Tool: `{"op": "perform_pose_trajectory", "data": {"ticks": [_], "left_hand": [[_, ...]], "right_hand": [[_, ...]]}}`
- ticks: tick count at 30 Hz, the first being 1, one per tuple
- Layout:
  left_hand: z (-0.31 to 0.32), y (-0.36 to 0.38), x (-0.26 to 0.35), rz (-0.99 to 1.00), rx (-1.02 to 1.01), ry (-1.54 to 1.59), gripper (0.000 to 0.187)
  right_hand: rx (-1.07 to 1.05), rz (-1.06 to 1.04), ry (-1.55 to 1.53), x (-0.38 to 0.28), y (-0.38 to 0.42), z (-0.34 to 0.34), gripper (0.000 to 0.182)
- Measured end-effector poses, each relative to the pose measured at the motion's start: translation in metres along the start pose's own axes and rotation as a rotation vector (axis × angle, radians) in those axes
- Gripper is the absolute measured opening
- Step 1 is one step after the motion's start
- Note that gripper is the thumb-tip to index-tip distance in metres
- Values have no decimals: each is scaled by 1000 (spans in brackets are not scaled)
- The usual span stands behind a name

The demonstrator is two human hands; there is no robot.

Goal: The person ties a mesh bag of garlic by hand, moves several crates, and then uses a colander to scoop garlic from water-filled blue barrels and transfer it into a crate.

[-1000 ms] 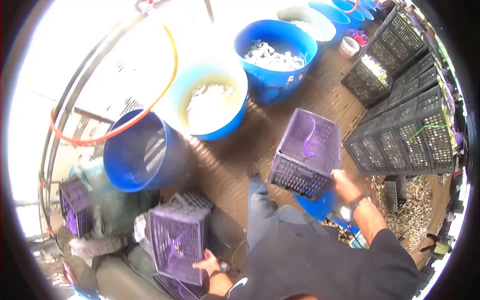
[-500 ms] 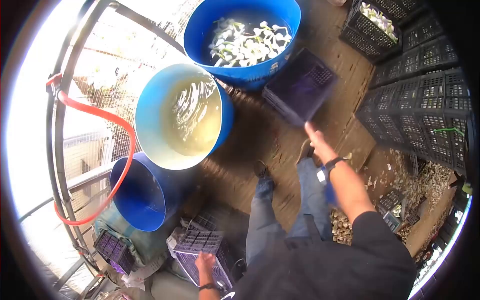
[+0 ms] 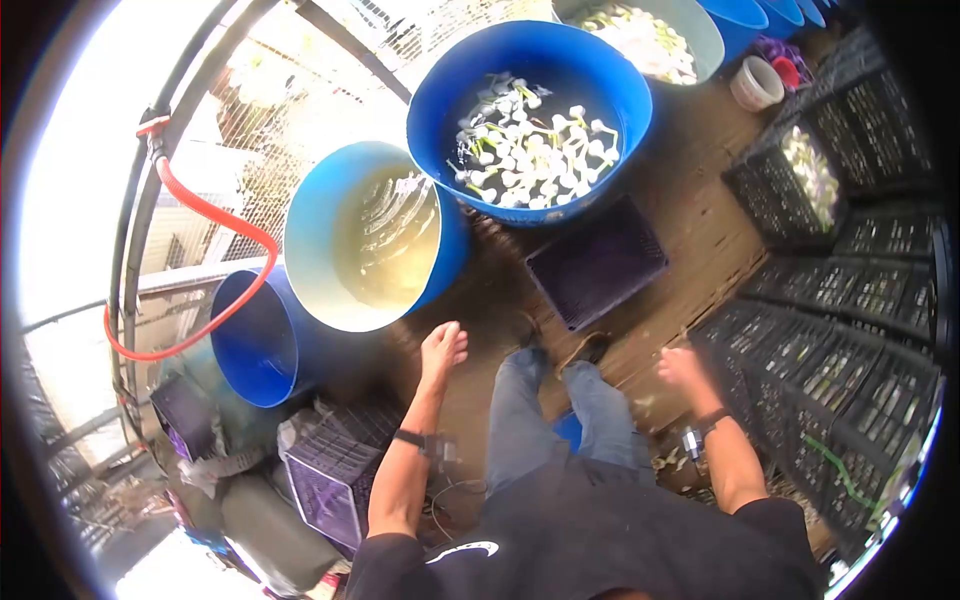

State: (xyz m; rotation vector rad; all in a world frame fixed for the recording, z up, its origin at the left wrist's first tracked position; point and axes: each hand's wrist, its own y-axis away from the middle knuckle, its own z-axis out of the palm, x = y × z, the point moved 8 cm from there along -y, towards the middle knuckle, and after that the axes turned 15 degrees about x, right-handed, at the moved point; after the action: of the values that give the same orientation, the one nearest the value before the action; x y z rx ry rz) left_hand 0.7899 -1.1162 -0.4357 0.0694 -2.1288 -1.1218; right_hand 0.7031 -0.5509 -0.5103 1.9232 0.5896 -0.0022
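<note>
My left hand [image 3: 444,350] hangs in the air in front of the murky-water barrel, fingers curled in and nothing visible in them. On the other side, my right hand [image 3: 684,369] is raised above the floor near the stacked crates, somewhat blurred, its fingers curled and holding nothing I can see. A dark purple plastic crate [image 3: 600,262] lies on the floor just beyond my feet, apart from both hands. Behind it stands a blue tub [image 3: 420,125] of water with white bulbs [image 3: 540,150] on short green stems floating in it.
A blue barrel [image 3: 455,245] holds cloudy yellowish water; another blue barrel [image 3: 285,345] lies tilted at left. An orange-red hose [image 3: 225,222] hangs from the rail. Black crates [image 3: 800,335] are stacked at right. A purple crate [image 3: 330,500] sits lower left; a white bucket [image 3: 757,84] stands far back.
My right hand has let go of the dark purple crate and drawn back to the right. The crate now sits still by the tub. My left hand has risen from beside the lower-left crate.
</note>
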Motion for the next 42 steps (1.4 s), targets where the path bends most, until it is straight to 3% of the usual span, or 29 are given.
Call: {"op": "perform_pose_trajectory", "data": {"ticks": [4,5,8,10,12,15,17,18,21,23,26,28,32,34,36,38,40,42], "left_hand": [[100,-39,57,75,61,45,65],[126,-64,67,168,123,99,81],[193,-103,103,12,101,221,92],[208,-139,105,30,482,286,78],[228,-166,106,15,480,441,65],[245,-155,127,51,736,620,46],[246,-155,125,104,894,573,39],[249,-142,139,138,921,390,35],[238,-140,127,191,1204,116,37],[234,-139,129,154,1207,-33,39],[231,-135,129,143,1200,-118,39],[229,-136,127,185,1159,-67,35],[232,-132,127,125,1156,-40,33],[236,-130,134,141,1140,-21,34],[233,-129,135,164,1167,-105,34],[235,-130,134,110,1173,-59,35],[237,-130,133,65,1180,-5,37],[238,-127,136,60,1209,8,39]], "right_hand": [[104,-140,-8,-97,-34,-78,30],[158,-203,-24,-135,-31,-92,30],[241,-359,-30,-243,-26,-119,30],[174,-442,-34,-293,-56,-130,32],[210,-529,-17,-360,-63,-138,33],[159,-647,-70,-463,-119,-149,30],[135,-741,-68,-547,-176,-150,30],[120,-798,-49,-593,-215,-148,32],[173,-1072,398,-731,-321,-135,38],[207,-1131,534,-792,-410,-120,43],[253,-1048,653,-827,-530,-111,49],[255,-1011,707,-839,-560,-96,53],[10,-1192,612,-843,-581,-62,53],[-44,-903,523,-833,-582,-57,53],[-54,-883,563,-826,-614,-60,53],[105,-633,663,-826,-617,-79,50],[-110,-599,464,-829,-575,-75,49],[-68,-364,533,-824,-580,-93,48]]}}
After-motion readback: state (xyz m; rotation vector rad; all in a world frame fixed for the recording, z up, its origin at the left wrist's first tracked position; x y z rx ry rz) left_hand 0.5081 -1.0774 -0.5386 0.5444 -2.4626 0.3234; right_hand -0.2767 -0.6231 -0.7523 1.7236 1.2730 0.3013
